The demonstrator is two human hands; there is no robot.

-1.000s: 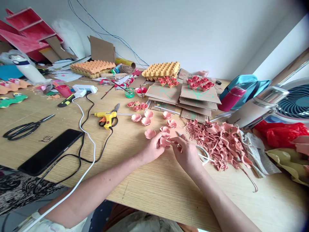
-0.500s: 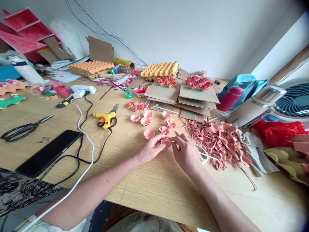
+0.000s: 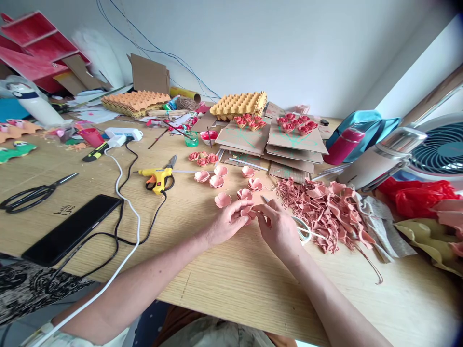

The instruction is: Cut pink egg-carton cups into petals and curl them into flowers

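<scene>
My left hand (image 3: 227, 222) and right hand (image 3: 279, 230) both pinch the pink flower (image 3: 249, 215) between closed fingertips, low over the bench (image 3: 231, 284) beside the scrap pile (image 3: 325, 209). Since a second ago, my left fingers have curled further over it, hiding more petals.

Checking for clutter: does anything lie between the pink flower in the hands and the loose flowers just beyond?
Nothing visible: only bare table lies between the held flower and the nearest loose flower.
</scene>
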